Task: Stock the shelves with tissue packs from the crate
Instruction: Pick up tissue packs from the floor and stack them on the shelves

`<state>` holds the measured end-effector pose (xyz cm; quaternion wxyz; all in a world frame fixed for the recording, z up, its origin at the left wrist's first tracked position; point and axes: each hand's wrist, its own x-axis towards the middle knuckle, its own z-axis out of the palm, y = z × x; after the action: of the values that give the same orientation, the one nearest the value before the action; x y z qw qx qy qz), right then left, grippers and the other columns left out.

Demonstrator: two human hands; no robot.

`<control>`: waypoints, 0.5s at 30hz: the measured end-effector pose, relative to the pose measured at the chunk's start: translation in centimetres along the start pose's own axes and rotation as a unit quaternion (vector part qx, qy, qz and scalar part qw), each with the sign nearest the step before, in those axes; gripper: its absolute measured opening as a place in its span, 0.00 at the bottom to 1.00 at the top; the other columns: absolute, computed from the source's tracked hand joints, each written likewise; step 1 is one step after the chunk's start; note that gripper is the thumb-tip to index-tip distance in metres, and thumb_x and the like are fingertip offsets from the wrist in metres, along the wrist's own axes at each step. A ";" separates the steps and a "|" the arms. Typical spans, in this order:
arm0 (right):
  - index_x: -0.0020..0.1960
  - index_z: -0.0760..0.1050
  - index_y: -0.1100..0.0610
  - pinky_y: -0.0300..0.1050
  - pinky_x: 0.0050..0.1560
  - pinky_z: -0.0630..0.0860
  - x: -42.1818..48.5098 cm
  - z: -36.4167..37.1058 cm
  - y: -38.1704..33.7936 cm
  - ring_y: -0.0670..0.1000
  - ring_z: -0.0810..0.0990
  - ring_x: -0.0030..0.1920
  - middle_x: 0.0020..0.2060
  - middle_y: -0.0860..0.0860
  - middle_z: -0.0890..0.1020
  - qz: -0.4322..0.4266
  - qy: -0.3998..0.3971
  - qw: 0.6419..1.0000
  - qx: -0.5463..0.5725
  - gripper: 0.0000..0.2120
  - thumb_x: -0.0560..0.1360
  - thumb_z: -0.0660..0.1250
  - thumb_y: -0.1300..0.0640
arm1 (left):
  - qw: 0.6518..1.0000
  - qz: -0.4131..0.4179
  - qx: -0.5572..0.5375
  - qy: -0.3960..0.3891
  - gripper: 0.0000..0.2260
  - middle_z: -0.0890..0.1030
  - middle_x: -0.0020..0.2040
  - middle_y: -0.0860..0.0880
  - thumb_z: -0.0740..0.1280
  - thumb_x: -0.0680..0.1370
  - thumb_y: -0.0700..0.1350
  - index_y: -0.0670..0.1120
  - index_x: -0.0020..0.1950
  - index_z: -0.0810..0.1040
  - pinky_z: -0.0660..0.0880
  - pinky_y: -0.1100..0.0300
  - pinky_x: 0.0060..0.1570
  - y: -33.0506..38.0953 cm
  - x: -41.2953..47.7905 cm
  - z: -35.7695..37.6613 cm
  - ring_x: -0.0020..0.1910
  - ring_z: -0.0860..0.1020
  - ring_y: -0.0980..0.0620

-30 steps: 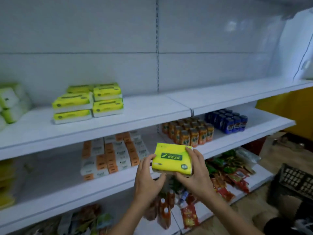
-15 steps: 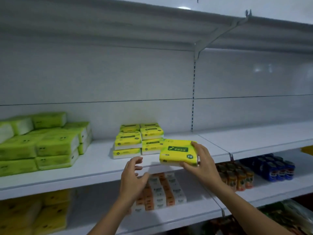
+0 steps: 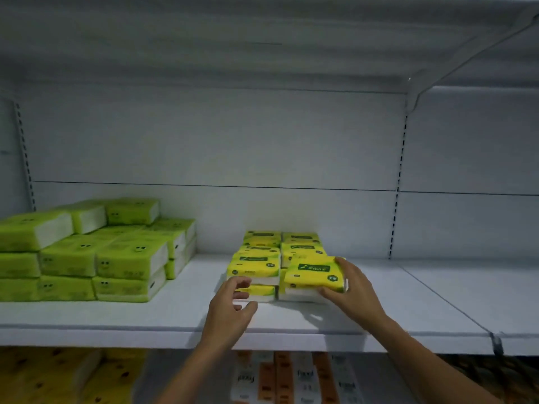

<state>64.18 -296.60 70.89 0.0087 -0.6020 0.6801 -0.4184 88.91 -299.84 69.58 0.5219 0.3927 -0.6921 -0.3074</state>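
A yellow tissue pack (image 3: pixel 313 274) with a green label sits atop the right front of the yellow stack (image 3: pixel 256 262) on the white shelf (image 3: pixel 180 313). My right hand (image 3: pixel 350 290) grips this pack at its right end, thumb below and fingers over the top. My left hand (image 3: pixel 233 307) hovers just in front of the stack's left column, fingers loosely curled and holding nothing. The crate is out of view.
A pile of green tissue packs (image 3: pixel 96 252) fills the shelf's left part. An upper shelf (image 3: pixel 262 53) hangs overhead on a bracket (image 3: pixel 455 65). Bare shelf lies right of the yellow stack. Orange-and-white packs (image 3: pixel 291 377) and yellow packs (image 3: pixel 58 374) sit on the shelf below.
The pack was carried up from waist height and onto the yellow stack. My left hand let go of it and now hovers by the stack. The camera tilted up.
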 end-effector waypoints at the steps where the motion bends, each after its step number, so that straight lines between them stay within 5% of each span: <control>1: 0.74 0.59 0.55 0.45 0.66 0.63 0.8 0.4 0.3 0.53 0.64 0.70 0.71 0.53 0.67 -0.002 -0.011 1.000 -0.004 0.39 0.70 0.72 0.45 | 1.000 -0.003 0.002 0.006 0.18 0.76 0.51 0.60 0.68 0.72 0.34 0.57 0.49 0.71 0.72 0.69 0.41 -0.1 0.4 0.2 0.49 0.76 0.59; 7: 0.74 0.59 0.54 0.52 0.65 0.67 3.9 3.1 2.0 0.56 0.65 0.69 0.70 0.53 0.68 0.009 -0.059 0.998 -0.037 0.37 0.72 0.68 0.41 | 0.998 -0.031 0.026 0.043 0.17 0.76 0.51 0.59 0.67 0.72 0.33 0.56 0.48 0.72 0.72 0.72 0.40 -1.0 1.5 1.4 0.48 0.76 0.61; 15: 0.70 0.66 0.57 0.54 0.59 0.69 5.1 3.8 3.1 0.59 0.68 0.65 0.66 0.57 0.71 -0.071 -0.009 0.996 -0.049 0.39 0.66 0.67 0.37 | 0.994 -0.055 0.045 0.079 0.15 0.76 0.52 0.56 0.67 0.73 0.34 0.53 0.51 0.73 0.72 0.72 0.40 -1.9 0.9 3.0 0.49 0.76 0.60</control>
<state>62.22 -303.18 69.18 -0.0447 -0.6520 0.6552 -0.3790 86.29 -301.49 67.59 0.5389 0.4760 -0.6393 -0.2725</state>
